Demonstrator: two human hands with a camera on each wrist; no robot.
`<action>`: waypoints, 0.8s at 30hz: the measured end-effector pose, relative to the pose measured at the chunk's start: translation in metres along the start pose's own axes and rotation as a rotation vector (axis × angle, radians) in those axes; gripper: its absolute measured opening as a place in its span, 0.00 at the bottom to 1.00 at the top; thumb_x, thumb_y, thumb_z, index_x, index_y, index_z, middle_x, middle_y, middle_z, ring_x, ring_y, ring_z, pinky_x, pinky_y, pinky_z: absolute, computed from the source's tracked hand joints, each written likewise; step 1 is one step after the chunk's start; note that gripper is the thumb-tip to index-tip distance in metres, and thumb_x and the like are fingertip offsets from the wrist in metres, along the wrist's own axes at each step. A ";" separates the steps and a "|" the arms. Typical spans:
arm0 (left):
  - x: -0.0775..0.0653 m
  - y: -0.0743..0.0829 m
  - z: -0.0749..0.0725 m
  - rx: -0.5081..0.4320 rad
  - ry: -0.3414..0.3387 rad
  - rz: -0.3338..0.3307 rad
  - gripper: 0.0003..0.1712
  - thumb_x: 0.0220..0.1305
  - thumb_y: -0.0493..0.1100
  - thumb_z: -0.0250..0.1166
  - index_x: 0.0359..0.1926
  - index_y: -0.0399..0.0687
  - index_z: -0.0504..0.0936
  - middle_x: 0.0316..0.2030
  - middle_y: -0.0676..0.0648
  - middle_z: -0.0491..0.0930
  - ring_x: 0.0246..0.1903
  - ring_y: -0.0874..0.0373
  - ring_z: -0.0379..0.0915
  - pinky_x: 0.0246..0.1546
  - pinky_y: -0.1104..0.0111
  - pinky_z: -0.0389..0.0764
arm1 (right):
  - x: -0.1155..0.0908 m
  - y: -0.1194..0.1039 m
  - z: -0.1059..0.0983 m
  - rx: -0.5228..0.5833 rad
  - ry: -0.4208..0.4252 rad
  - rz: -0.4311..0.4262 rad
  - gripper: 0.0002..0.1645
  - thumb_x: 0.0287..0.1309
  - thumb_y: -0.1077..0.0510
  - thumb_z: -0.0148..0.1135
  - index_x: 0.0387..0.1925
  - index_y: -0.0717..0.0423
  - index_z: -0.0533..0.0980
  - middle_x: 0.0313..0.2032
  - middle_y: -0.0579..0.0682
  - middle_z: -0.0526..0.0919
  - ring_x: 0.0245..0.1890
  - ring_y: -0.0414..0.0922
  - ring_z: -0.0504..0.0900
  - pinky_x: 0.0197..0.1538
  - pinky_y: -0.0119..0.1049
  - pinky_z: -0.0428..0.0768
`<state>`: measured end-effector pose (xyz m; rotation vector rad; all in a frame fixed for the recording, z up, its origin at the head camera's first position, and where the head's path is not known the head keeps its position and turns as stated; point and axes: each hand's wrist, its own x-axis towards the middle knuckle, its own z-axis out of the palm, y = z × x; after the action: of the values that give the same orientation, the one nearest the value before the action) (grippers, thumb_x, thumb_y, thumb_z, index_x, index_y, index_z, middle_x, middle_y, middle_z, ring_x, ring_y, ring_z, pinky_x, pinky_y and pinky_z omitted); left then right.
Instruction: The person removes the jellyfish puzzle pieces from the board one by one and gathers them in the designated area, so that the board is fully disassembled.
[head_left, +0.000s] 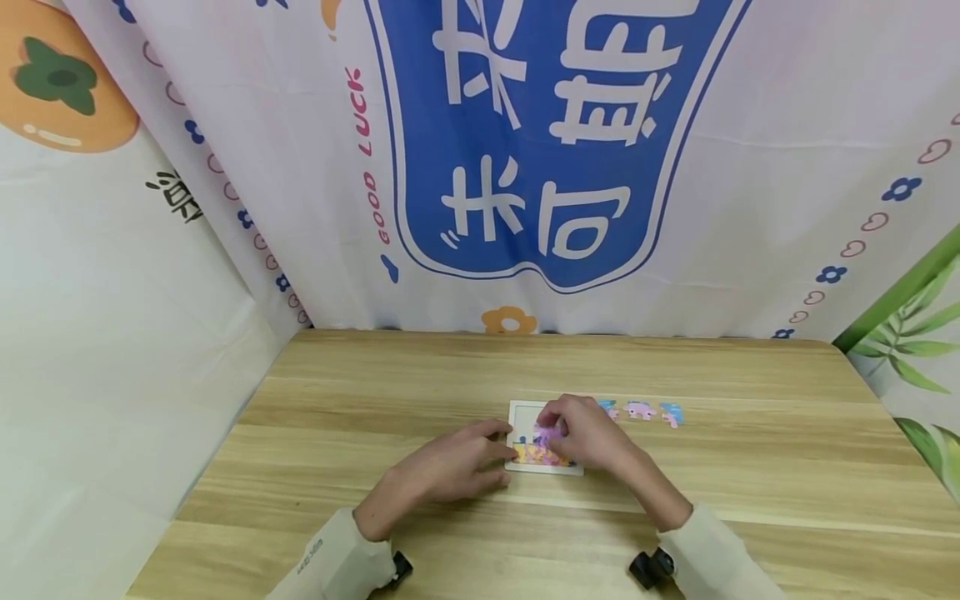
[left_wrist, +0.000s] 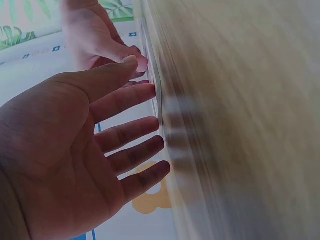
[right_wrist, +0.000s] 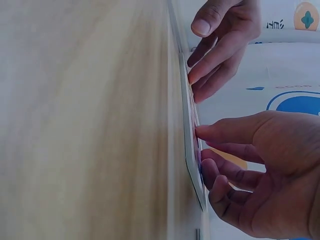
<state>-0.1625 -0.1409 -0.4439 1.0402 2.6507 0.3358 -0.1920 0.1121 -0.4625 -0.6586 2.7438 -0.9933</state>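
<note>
A small jigsaw puzzle in a white frame board (head_left: 543,471) lies flat on the table, its lower part filled with yellow and pink pieces (head_left: 530,452). My left hand (head_left: 468,462) is at the board's left side with fingers spread and nearly straight, fingertips at the edge. In the left wrist view the same hand (left_wrist: 65,145) shows its palm. Over the board, my right hand (head_left: 592,433) bends its fingers and thumb down onto a purple puzzle piece (head_left: 551,433) and pinches it. The right wrist view shows this hand (right_wrist: 265,170) low against the board; its fingers partly hide the piece.
Right of the board lie several loose pieces, among them a pink-and-blue piece (head_left: 640,410) and a blue-cornered piece (head_left: 672,414). The wooden table (head_left: 360,392) meets a printed curtain (head_left: 337,275) at its back edge. Black wrist devices (head_left: 651,568) sit at both sleeves.
</note>
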 end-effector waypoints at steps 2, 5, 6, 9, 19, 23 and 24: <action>0.000 0.000 0.000 0.001 -0.001 -0.001 0.23 0.79 0.53 0.65 0.68 0.53 0.85 0.77 0.44 0.71 0.75 0.49 0.71 0.73 0.55 0.78 | 0.001 -0.001 0.001 0.006 0.003 0.012 0.13 0.57 0.67 0.76 0.45 0.55 0.88 0.40 0.47 0.88 0.37 0.41 0.83 0.40 0.32 0.84; 0.000 0.001 0.000 0.003 0.002 0.011 0.24 0.79 0.53 0.66 0.70 0.53 0.83 0.78 0.45 0.71 0.76 0.49 0.70 0.74 0.54 0.78 | 0.002 -0.002 0.002 0.017 0.004 0.039 0.14 0.56 0.67 0.77 0.44 0.54 0.88 0.39 0.46 0.88 0.37 0.39 0.83 0.41 0.33 0.85; 0.001 0.001 0.001 0.005 0.005 0.017 0.25 0.78 0.53 0.66 0.70 0.54 0.83 0.78 0.45 0.71 0.76 0.48 0.70 0.74 0.54 0.77 | 0.002 -0.002 0.003 0.022 0.004 0.049 0.14 0.56 0.67 0.77 0.44 0.53 0.88 0.38 0.45 0.88 0.36 0.39 0.82 0.41 0.33 0.85; 0.002 0.003 0.002 0.012 0.012 0.036 0.25 0.78 0.53 0.66 0.72 0.56 0.81 0.78 0.45 0.70 0.77 0.48 0.69 0.75 0.54 0.76 | 0.003 0.000 0.003 0.043 0.004 0.071 0.15 0.55 0.68 0.78 0.44 0.53 0.87 0.35 0.44 0.87 0.35 0.38 0.81 0.41 0.33 0.84; 0.004 0.005 0.007 0.038 0.008 0.054 0.24 0.78 0.53 0.66 0.71 0.58 0.82 0.77 0.46 0.71 0.77 0.49 0.67 0.77 0.54 0.73 | 0.005 0.001 0.005 0.099 0.019 0.121 0.17 0.54 0.68 0.80 0.45 0.52 0.86 0.32 0.43 0.85 0.33 0.37 0.82 0.41 0.33 0.83; 0.003 0.006 0.007 0.027 0.005 0.049 0.24 0.78 0.53 0.66 0.71 0.59 0.82 0.77 0.46 0.71 0.77 0.48 0.67 0.77 0.53 0.73 | 0.004 0.001 0.005 0.111 0.024 0.118 0.18 0.54 0.68 0.79 0.47 0.54 0.86 0.34 0.44 0.85 0.34 0.38 0.82 0.42 0.34 0.83; 0.003 0.006 0.007 0.024 0.004 0.048 0.24 0.78 0.53 0.66 0.71 0.58 0.82 0.77 0.46 0.71 0.77 0.48 0.67 0.77 0.53 0.73 | 0.004 0.001 0.005 0.114 0.024 0.117 0.18 0.54 0.68 0.79 0.47 0.54 0.86 0.34 0.44 0.85 0.34 0.38 0.82 0.42 0.34 0.83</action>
<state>-0.1590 -0.1337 -0.4494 1.1130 2.6432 0.3178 -0.1946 0.1079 -0.4664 -0.4655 2.6856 -1.1272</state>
